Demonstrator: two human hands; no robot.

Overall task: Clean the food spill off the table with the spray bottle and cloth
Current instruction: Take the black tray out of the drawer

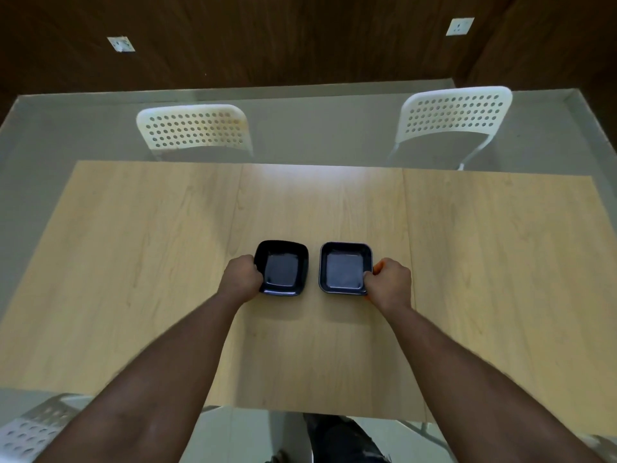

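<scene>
Two dark square dishes sit side by side at the middle of the light wooden table (140, 262). My left hand (241, 277) grips the left edge of the left dish (283, 269). My right hand (389, 282) grips the right edge of the right dish (344, 269), and a bit of orange shows by its fingers. Both dishes look empty. No spray bottle, cloth or food spill is in view.
Two white perforated chairs stand beyond the table's far edge, one at the left (195, 130) and one at the right (454, 113). Another chair's back (31, 429) shows at the near left corner. A dark wood wall with two sockets is behind.
</scene>
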